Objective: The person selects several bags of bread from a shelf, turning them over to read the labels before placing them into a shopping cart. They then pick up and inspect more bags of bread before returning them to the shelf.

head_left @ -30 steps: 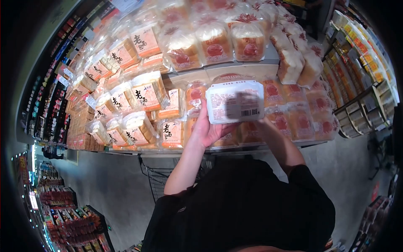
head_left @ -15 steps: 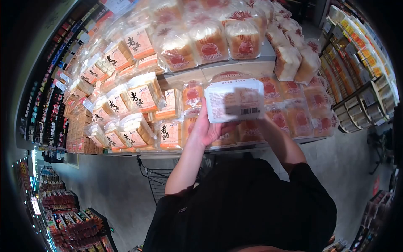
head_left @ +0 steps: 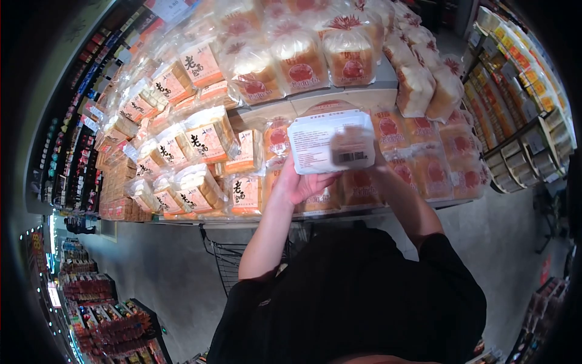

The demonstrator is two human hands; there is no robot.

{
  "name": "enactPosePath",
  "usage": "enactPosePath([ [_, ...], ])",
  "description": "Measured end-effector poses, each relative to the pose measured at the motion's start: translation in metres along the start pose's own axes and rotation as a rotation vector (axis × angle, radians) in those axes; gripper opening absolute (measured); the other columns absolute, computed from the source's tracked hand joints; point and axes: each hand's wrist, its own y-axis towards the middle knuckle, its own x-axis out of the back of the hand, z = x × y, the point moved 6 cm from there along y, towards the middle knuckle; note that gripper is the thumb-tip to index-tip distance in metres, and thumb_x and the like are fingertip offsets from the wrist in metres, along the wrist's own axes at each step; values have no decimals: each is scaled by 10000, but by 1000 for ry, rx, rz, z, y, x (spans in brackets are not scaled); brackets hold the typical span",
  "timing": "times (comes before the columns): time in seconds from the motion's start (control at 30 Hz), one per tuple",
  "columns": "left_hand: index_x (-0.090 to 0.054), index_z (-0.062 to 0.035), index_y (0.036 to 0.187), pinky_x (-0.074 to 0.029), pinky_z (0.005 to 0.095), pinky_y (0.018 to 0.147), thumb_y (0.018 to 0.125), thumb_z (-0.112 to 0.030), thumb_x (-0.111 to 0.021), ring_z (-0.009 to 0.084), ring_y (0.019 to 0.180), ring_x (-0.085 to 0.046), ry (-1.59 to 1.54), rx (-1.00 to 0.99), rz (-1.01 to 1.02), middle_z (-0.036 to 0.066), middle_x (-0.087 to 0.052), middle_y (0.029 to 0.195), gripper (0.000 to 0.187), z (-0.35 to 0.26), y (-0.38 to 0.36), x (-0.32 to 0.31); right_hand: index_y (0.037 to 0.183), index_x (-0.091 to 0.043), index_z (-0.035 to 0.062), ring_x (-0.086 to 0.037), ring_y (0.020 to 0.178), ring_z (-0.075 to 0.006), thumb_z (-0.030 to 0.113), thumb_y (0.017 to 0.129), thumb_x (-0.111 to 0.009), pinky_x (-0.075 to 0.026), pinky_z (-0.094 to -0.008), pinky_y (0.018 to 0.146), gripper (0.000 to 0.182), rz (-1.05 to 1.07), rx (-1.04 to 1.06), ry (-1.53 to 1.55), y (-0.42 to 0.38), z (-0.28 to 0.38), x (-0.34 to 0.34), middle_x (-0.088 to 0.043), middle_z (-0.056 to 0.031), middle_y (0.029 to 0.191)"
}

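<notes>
A white package (head_left: 315,142) with printed text and a barcode is held up in front of the bread display, a dark shadow across its right half. My left hand (head_left: 303,184) grips its lower left edge, fingers under it. At its lower right side is my right hand (head_left: 377,165), in shadow and mostly hidden by the package. Bagged loaves with red print (head_left: 388,130) stand just behind. To the left are loaves in orange and white wrapping (head_left: 206,141).
Bagged loaves (head_left: 353,57) fill the upper tier of the display. A black wire cart (head_left: 227,258) stands below its front edge. Shelves of goods (head_left: 515,79) rise at the right, and more racks (head_left: 112,321) stand at the lower left.
The package has shifted slightly left and tilted a little, with both hands still on it. The shadow now lies on its right half rather than its middle.
</notes>
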Motion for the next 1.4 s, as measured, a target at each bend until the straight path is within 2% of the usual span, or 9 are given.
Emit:
enactPosePath([
  [0.17, -404, 35, 1374, -570, 431, 852, 964, -612, -297, 412, 1055, -626, 93, -2, -67, 277, -554, 1258, 774, -6, 0, 12, 1245, -537, 43, -632, 942, -179, 546, 1019, -215, -526, -325, 825, 638, -131, 103, -228, 9, 6, 22, -633, -87, 1075],
  [0.23, -447, 8, 1352, -594, 380, 773, 951, -659, -272, 369, 999, -665, 144, -5, -114, 246, -601, 1216, 798, -7, 1, 10, 1231, -543, 49, -635, 931, -181, 549, 1016, -239, -530, -328, 810, 623, -163, 74, -214, 5, 10, 4, -634, -89, 1072],
  [0.37, -442, 6, 1356, -602, 366, 744, 939, -679, -273, 366, 989, -669, 151, -22, -123, 248, -603, 1210, 819, -7, 5, 9, 1221, -550, 53, -641, 920, -194, 559, 1005, -290, -538, -341, 793, 609, -360, 15, -68, 17, 3, 23, -635, -99, 1069],
  [0.63, -447, -13, 1360, -600, 355, 751, 927, -701, -275, 328, 991, -675, 178, -34, -131, 225, -618, 1199, 830, -2, 10, 6, 1243, -535, 30, -645, 943, -222, 563, 989, -349, -543, -368, 814, 620, -232, -35, 19, 32, -4, 49, -633, -126, 1097],
  [0.83, -462, -40, 1360, -583, 337, 778, 923, -709, -281, 305, 983, -680, 202, -38, -208, 187, -624, 1214, 820, 7, 19, -1, 1247, -534, 24, -640, 953, -232, 576, 981, -364, -539, -377, 830, 635, -347, 4, -99, 34, -1, 84, -630, -131, 1101],
  [0.93, -405, 50, 1365, -599, 417, 789, 969, -582, -325, 405, 1016, -647, 94, -65, -142, 281, -563, 1246, 751, 9, 26, -3, 1255, -524, 25, -628, 974, -232, 589, 976, -364, -535, -373, 839, 650, -208, -77, 72, 37, -2, 87, -617, -133, 1117],
  [1.13, -414, 32, 1368, -595, 407, 791, 961, -620, -292, 394, 990, -661, 87, -58, -107, 278, -577, 1234, 778, 18, 39, -10, 1271, -500, 19, -611, 994, -258, 606, 974, -333, -528, -398, 848, 678, -118, -47, 84, 24, 18, 58, -594, -145, 1158],
  [1.2, -418, 23, 1371, -594, 402, 793, 954, -637, -289, 389, 991, -663, 86, -62, -107, 274, -580, 1234, 791, 20, 41, -13, 1261, -506, 11, -613, 990, -269, 605, 974, -330, -527, -406, 851, 683, -207, -64, 52, 19, 28, 50, -599, -150, 1150],
  [1.4, -420, 5, 1380, -590, 389, 807, 946, -661, -283, 377, 1005, -661, 94, -98, -184, 260, -585, 1238, 807, 28, 45, -15, 1232, -526, -6, -619, 976, -271, 595, 977, -335, -524, -404, 869, 680, -197, -75, 59, 21, 28, 64, -616, -159, 1110],
])
